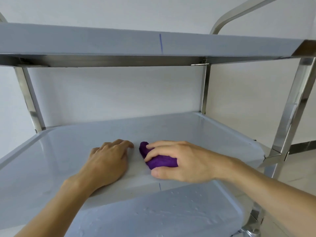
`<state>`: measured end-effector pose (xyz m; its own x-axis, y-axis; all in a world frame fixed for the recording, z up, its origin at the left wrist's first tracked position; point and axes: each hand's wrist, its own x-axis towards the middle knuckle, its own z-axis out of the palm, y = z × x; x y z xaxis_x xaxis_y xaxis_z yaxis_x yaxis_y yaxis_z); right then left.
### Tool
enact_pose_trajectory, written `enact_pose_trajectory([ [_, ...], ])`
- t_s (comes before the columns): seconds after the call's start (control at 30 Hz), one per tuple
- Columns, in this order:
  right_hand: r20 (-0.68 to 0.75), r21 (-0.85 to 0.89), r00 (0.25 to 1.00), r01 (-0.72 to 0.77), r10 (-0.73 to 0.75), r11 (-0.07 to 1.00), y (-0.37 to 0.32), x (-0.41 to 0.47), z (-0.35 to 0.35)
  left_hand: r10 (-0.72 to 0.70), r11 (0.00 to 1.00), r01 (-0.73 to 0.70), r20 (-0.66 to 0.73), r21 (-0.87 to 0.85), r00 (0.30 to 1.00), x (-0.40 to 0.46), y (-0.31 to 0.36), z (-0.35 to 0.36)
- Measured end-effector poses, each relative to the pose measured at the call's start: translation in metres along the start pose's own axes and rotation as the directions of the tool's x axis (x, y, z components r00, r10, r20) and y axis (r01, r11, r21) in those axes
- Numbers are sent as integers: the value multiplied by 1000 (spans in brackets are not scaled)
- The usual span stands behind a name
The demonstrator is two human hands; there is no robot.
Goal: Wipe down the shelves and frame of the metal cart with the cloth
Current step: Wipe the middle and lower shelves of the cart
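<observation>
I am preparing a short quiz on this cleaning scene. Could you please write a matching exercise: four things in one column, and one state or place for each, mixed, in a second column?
1. crumpled purple cloth
2. left hand
3. flat grey middle shelf
4. shiny metal right front post

a. rests flat on the shelf
b. carries both hands
c. gripped by the right hand
d. stands upright beside the shelf corner

Pairs: 1-c, 2-a, 3-b, 4-d
</observation>
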<state>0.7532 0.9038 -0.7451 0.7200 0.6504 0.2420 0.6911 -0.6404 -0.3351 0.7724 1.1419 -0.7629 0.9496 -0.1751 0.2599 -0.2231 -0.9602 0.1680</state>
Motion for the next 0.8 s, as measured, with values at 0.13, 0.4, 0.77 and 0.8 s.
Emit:
enact_pose_trajectory([
  [0.13, 12, -15, 993, -116, 116, 993, 38, -33, -28, 22, 1000, -22, -12, -10, 1000, -1, -2, -4],
  [0.4, -279, -7, 760, -612, 587, 791, 130, -4, -41, -97, 993, 99, -34, 64, 995, -7, -35, -15],
  [0.77, -120, -55, 992, -32, 26, 998, 5, 76, 29, -153, 988, 153, 13, 11, 988, -7, -41, -9],
  [0.8, -91, -20, 996, 9, -11, 1000, 2, 67, 27, -153, 988, 152, 25, 13, 988, -6, -40, -8],
])
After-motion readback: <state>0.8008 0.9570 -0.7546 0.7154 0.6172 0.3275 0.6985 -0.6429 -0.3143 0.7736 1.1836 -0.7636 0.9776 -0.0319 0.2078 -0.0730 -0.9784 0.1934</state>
